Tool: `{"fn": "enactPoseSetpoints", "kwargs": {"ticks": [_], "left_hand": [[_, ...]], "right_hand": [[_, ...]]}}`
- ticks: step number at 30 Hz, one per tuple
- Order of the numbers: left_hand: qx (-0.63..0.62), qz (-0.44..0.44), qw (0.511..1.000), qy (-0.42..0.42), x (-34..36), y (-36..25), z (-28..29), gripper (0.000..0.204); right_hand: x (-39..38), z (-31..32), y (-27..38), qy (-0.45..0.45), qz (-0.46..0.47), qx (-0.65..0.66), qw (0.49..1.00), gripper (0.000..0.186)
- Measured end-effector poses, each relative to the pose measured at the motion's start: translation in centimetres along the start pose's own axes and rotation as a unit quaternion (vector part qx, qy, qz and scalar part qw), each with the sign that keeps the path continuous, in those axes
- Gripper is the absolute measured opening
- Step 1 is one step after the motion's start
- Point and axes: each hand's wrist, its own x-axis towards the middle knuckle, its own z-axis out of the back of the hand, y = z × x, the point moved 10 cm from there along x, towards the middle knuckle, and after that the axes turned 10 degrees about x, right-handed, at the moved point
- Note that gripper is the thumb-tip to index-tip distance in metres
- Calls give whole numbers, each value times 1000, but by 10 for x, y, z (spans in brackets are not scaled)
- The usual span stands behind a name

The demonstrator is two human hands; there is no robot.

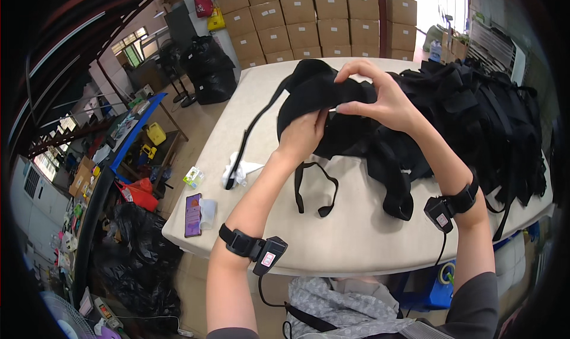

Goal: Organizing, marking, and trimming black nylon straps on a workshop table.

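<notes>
A black fabric piece with narrow straps (306,89) is raised above the cream-topped table, and its long strap trails down to the left. My left hand (301,136) grips its lower edge; those fingers are mostly hidden beneath the cloth. At the right end of the piece, my right hand (386,98) is curved in a wide C. Its thumb and forefinger are apart, with black cloth showing between them, and the fingertips are at the cloth. Below, another black fabric length (389,181) and a loose strap loop (335,187) lie on the table.
A large heap of black fabric pieces (475,113) covers the table's right side. On the left lie a phone (193,215), a clear plastic bit (208,213), a small green-white packet (193,177) and white crumpled material (236,171). Cartons (300,18) are stacked behind the table.
</notes>
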Motion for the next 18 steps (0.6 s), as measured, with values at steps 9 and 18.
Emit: {"fn": "enactPoseSetpoints", "kwargs": {"ticks": [9,18], "left_hand": [[193,-181,955,134,-71,-14,-33,52],[31,-392,896,207,-179,-98,-106,47]], "right_hand": [[-140,-141,-63,164,-114,148,969,29],[-248,-152,-62,353,51,-206,911,21]]}}
